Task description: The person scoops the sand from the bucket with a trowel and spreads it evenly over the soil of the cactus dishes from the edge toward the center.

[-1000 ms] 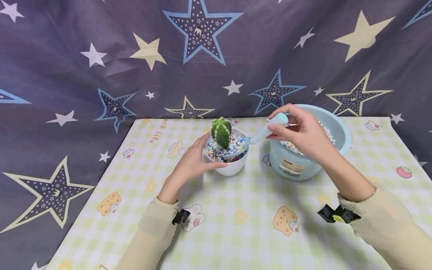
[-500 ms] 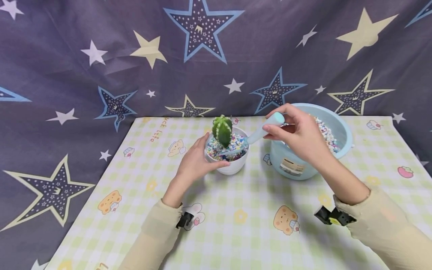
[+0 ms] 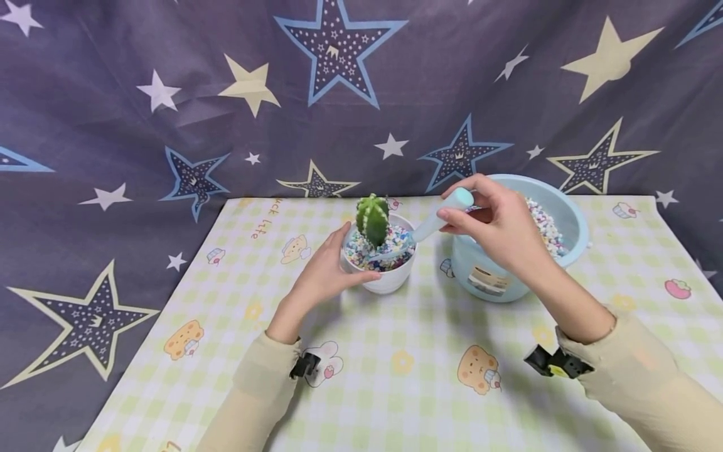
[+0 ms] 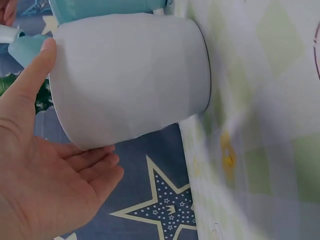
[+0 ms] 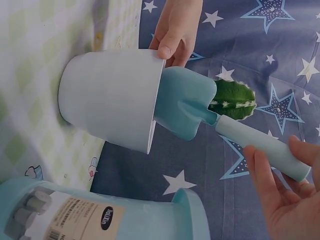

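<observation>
My left hand [image 3: 323, 267] holds the white flowerpot [image 3: 386, 282] from its left side, thumb across the near rim and fingers along the far side. In the left wrist view the pot's smooth wall [image 4: 130, 80] shows between thumb and fingers. A green cactus [image 3: 373, 220] stands in the pot among small multicoloured pebbles [image 3: 361, 254]. With fingers and thumb, my right hand [image 3: 505, 226] grips the handle of a light blue trowel [image 3: 432, 223]. The trowel's blade [image 5: 187, 100] reaches over the rim, its tip resting in the pebbles by the cactus.
A light blue bucket [image 3: 480, 270] with more pebbles [image 3: 545, 229] stands right of the pot, beneath my right hand. A checked cloth [image 3: 418, 402] covers the table. Behind its far edge hangs a dark curtain [image 3: 214, 37] with stars.
The right hand has shifted slightly left and the trowel's blade has gone further over the pebbles toward the cactus. My left hand stays on the pot.
</observation>
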`<action>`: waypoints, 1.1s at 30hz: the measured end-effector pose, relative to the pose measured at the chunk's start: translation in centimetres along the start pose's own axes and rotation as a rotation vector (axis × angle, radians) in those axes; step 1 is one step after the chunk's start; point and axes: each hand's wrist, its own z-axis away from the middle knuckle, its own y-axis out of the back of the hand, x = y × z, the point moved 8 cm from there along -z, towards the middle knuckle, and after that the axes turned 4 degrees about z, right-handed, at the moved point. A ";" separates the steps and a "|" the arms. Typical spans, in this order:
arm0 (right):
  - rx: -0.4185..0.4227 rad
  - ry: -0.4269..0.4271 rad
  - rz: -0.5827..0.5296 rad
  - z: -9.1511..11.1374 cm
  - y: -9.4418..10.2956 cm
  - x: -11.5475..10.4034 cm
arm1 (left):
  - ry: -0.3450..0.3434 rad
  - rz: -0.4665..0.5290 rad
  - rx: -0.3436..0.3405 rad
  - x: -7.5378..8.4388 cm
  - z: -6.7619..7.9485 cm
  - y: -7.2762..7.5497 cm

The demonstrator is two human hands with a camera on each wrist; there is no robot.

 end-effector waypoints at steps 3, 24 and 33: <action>0.007 0.001 0.005 0.0 0.2 0.0 | 0.007 -0.003 0.007 -0.1 0.0 0.1; 0.012 0.034 -0.026 0.1 -0.1 -0.7 | 0.045 -0.076 0.071 0.8 0.7 -0.1; 0.032 0.026 -0.042 0.2 1.1 -0.4 | 0.041 -0.008 -0.017 0.0 0.3 -0.1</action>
